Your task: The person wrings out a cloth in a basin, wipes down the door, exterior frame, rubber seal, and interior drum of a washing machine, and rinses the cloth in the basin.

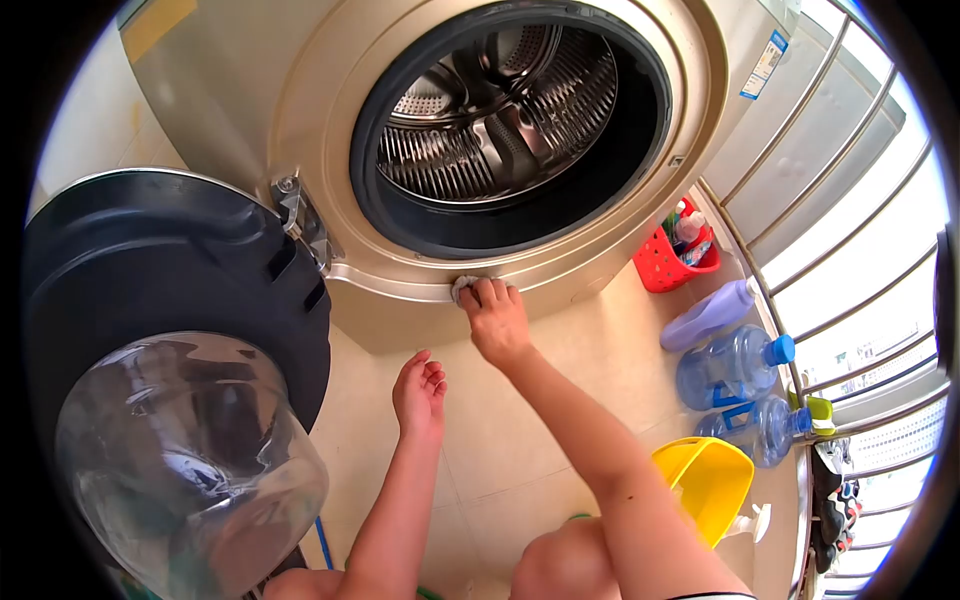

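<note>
My right hand (498, 322) is closed on a small greyish-white cloth (465, 288) and presses it against the lower rim of the washing machine's gold-coloured front (400, 283). Most of the cloth is hidden under my fingers. My left hand (420, 398) hangs above the floor below the machine, fingers loosely curled with nothing in them. Above both hands the round opening shows its dark rubber seal (480, 240) and a ribbed metal drum (510, 140). The machine's door (190, 300) stands swung out to the left on its hinge (300, 220), its clear glass bowl (190, 450) facing up.
Along the right wall are a red basket (655, 265) with bottles, a purple bottle (710, 315), two clear water jugs (725, 368) with blue caps, and a yellow basin (715, 475). Metal railings (790, 140) run beyond them. My knee (560, 560) is at the bottom.
</note>
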### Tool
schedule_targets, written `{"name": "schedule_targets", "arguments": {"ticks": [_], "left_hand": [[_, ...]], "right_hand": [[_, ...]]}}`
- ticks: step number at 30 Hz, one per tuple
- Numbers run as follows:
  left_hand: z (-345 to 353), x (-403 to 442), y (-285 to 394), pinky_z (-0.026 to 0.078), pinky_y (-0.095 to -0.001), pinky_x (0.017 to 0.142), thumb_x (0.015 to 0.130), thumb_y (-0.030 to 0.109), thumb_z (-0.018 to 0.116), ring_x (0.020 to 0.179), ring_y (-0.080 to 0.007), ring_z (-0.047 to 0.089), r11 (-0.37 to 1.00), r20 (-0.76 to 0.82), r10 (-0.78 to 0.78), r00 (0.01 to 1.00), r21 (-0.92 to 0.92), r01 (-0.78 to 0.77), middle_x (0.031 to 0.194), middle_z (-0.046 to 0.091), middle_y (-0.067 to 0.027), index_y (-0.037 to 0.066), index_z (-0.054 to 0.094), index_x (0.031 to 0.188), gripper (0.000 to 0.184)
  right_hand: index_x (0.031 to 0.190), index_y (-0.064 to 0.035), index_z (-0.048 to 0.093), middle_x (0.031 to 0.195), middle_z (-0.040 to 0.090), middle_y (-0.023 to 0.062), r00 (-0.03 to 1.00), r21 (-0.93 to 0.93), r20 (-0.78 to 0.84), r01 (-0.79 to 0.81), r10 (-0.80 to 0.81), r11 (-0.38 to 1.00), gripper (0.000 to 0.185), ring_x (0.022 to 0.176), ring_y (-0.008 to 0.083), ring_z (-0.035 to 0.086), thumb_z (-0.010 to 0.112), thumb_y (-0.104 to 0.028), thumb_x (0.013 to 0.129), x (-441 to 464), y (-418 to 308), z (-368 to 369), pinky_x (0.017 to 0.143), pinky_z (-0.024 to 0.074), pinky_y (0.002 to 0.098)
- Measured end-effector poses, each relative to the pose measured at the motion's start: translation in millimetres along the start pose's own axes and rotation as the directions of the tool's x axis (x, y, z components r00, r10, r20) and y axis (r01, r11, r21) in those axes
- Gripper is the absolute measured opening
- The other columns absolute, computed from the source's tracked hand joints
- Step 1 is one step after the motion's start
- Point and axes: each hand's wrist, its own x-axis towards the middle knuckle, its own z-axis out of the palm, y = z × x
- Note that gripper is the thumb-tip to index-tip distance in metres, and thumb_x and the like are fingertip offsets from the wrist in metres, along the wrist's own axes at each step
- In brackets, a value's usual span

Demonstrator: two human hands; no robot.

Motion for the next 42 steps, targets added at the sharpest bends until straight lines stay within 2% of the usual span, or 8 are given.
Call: {"name": "schedule_targets", "arguments": {"ticks": [4,23,27,31,32,34,36,42], "left_hand": [[4,4,6,0.044,-0.0245,0.069,0.093,0.013,0.048,0.078,-0.0105,0.054,1.0,-0.027,-0.001,1.0,0.003,0.001,0.087,0.058,-0.0019,0.006,0.059,0.108,0.02],[8,-5,5,0.043,-0.0237,0.071,0.093,0.013,0.049,0.078,-0.0099,0.053,1.0,-0.009,0.016,1.0,-0.012,-0.016,0.087,0.058,-0.0015,0.007,0.059,0.109,0.02],[10,-10,11,0.043,-0.0238,0.07,0.093,0.014,0.05,0.078,-0.01,0.053,0.998,-0.008,0.055,0.998,0.033,-0.055,0.087,0.058,-0.0013,0.007,0.059,0.109,0.02],[8,-5,4,0.043,-0.0242,0.071,0.092,0.014,0.051,0.079,-0.0101,0.053,1.0,-0.019,-0.005,1.0,-0.011,0.005,0.086,0.058,-0.0009,0.007,0.059,0.108,0.02],[9,-5,3,0.043,-0.0245,0.071,0.092,0.014,0.051,0.079,-0.01,0.053,1.0,-0.016,-0.005,1.0,-0.025,0.004,0.086,0.058,-0.0008,0.007,0.06,0.108,0.019],[1,-6,-1,0.043,-0.0248,0.071,0.092,0.014,0.051,0.08,-0.01,0.053,1.0,-0.021,-0.021,1.0,-0.015,0.021,0.086,0.058,-0.0006,0.007,0.06,0.108,0.019],[-8,-2,-2,0.043,-0.0252,0.07,0.092,0.015,0.052,0.08,-0.01,0.053,1.0,-0.016,0.012,1.0,-0.026,-0.012,0.086,0.057,-0.0002,0.007,0.06,0.108,0.019],[-27,-1,2,0.043,-0.0251,0.069,0.093,0.016,0.052,0.079,-0.0104,0.052,0.999,-0.123,0.012,0.992,0.038,-0.008,0.086,0.057,0.0002,0.008,0.06,0.108,0.019]], "right_hand": [[0.095,-0.002,0.065,0.098,0.053,0.0095,0.994,-0.287,0.069,0.102,-0.086,0.952,0.023,0.097,0.0262,0.05,0.056,-0.014,0.077,-7,46,-13,0.082,0.0406,0.039],[0.084,-0.003,0.07,0.1,0.054,0.0083,0.954,-0.285,0.067,0.3,-0.293,0.911,0.018,0.095,0.0253,0.05,0.061,-0.012,0.07,-10,37,-17,0.078,0.0406,0.0364],[0.089,-0.0031,0.069,0.104,0.054,0.0092,0.98,-0.37,0.182,0.145,-0.082,0.918,0.02,0.097,0.0259,0.049,0.06,-0.012,0.074,-11,48,-23,0.078,0.0419,0.0366],[0.112,-0.0019,0.059,0.105,0.055,0.0131,0.994,0.072,-0.093,0.056,-0.05,0.996,0.033,0.099,0.0295,0.054,0.056,-0.007,0.08,-15,-14,4,0.079,0.0501,0.0401],[0.112,-0.0019,0.059,0.105,0.055,0.0131,0.995,0.073,-0.093,0.044,-0.037,0.996,0.033,0.099,0.0295,0.054,0.056,-0.007,0.08,-17,-14,0,0.079,0.0501,0.0401],[0.111,-0.0045,0.058,0.102,0.055,0.0157,0.998,0.56,-0.032,-0.034,0.063,0.828,0.035,0.094,0.0331,0.056,0.058,0.001,0.076,-28,-17,-4,0.076,0.0507,0.0401],[0.11,-0.0055,0.057,0.101,0.054,0.0166,0.987,0.591,-0.015,-0.12,0.16,0.798,0.037,0.091,0.0346,0.056,0.059,0.002,0.074,-50,5,-9,0.075,0.0502,0.0412],[0.108,-0.0013,0.053,0.101,0.054,0.018,0.692,0.552,-0.174,-0.521,0.7,0.651,0.035,0.09,0.0348,0.056,0.064,0.003,0.075,-69,90,13,0.078,0.0481,0.0396]]}}
